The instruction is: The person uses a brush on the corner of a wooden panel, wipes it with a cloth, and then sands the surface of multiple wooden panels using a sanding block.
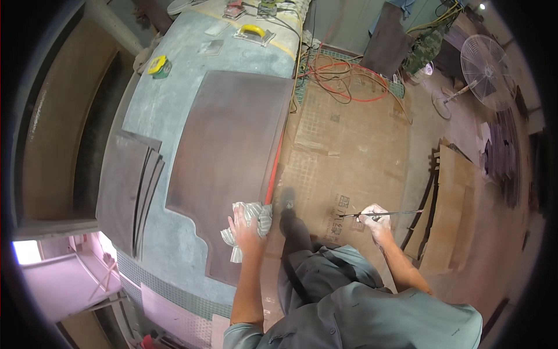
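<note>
The left hand (243, 234) lies on a crumpled striped cloth (264, 216), and this cloth rests on the lower right part of a large brown panel (232, 136). The fingers are on top of the cloth, but I cannot tell if they grip it or only press it. The panel lies flat on the bench (180, 87), along its right side, and its lower left edge is cut in curves.

The right hand (376, 220) is held apart from the bench, above the cardboard (354, 151) which covers the floor. Its fingers are closed and pinch 1 thin dark rod (407, 213), which sticks out on both sides of the hand.

To the left of the panel lie several dark sheets (125, 174), partly overlapping. Farther up on the bench are 1 yellow-green tape measure (158, 66) and 1 flat tool with a yellow handle (253, 31).
</note>
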{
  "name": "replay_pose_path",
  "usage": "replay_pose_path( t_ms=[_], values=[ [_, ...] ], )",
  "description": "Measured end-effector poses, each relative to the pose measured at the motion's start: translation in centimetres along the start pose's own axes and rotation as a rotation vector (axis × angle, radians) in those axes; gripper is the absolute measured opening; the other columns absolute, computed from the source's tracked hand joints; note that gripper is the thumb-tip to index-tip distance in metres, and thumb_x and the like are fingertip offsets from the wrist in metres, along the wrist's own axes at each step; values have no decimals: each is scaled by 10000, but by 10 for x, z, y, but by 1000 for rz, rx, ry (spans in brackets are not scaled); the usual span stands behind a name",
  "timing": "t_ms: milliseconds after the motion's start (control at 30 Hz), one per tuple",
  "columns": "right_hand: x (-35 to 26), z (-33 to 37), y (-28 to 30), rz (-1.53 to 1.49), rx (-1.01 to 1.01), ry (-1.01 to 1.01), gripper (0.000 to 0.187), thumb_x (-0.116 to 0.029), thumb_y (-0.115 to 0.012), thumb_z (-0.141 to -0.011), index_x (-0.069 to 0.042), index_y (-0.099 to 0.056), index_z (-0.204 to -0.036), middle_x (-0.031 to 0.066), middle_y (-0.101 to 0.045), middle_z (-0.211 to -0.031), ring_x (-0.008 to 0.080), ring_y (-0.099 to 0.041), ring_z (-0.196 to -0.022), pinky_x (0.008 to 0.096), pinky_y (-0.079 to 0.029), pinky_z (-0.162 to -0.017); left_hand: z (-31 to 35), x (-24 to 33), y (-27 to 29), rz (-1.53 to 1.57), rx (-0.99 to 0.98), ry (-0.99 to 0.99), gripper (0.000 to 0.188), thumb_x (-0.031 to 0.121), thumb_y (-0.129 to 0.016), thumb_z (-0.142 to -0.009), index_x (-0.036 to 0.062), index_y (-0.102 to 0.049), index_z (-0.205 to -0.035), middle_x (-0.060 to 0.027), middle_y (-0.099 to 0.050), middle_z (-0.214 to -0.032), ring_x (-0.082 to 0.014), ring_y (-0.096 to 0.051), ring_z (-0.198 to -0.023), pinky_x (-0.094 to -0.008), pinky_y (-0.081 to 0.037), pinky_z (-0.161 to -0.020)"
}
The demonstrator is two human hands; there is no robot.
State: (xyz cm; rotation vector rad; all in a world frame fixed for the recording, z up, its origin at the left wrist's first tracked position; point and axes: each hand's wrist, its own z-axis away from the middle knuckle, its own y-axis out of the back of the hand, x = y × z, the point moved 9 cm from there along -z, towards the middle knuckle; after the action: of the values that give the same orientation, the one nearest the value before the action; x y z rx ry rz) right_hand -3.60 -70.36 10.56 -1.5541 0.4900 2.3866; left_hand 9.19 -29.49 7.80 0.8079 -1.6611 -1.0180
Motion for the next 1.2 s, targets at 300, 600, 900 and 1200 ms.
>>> replay_pose_path(
  t_ms=[300, 600, 900, 1200],
  values=[
    [-61, -115, -6, 49, 54, 83, 78, -25, -770, -900, -36, -747, -826, 31, -688, -846, 101, -598, -761, 274, -457, -689, -206, 65, -71, 8, 62, -87, 406, 180, -781, -841, 68, -746, -1229, -194, -529, -1617, -414, -446, -1535, -666, -336, -1246],
    [-128, -281, 13, 23, 71, 27, 76, 21, -731, -902, -41, -688, -887, 29, -713, -849, 96, -624, -803, 263, -482, -781, -420, 120, -117, 98, 28, -115, 357, 109, -758, -777, 40, -729, -1126, -187, -527, -1603, -404, -441, -1537, -659, -340, -1248],
    [-179, -397, -4, -2, -23, 62, 110, 79, -718, -914, -28, -691, -920, 49, -720, -859, 119, -667, -831, 278, -535, -827, -502, 61, -120, 224, 51, 137, 603, 146, -818, -723, 53, -687, -1304, -166, -581, -1467, -409, -491, -1430, -619, -333, -1240],
    [-250, -548, -125, 132, -425, 122, 92, 88, -722, -901, 0, -696, -898, 61, -705, -894, 129, -664, -851, 297, -531, -822, -556, -154, -64, -236, 213, 506, 727, 354, -766, -820, 47, -634, -1466, -170, -607, -1522, -438, -518, -1383, -536, -388, -1188]
  ],
)
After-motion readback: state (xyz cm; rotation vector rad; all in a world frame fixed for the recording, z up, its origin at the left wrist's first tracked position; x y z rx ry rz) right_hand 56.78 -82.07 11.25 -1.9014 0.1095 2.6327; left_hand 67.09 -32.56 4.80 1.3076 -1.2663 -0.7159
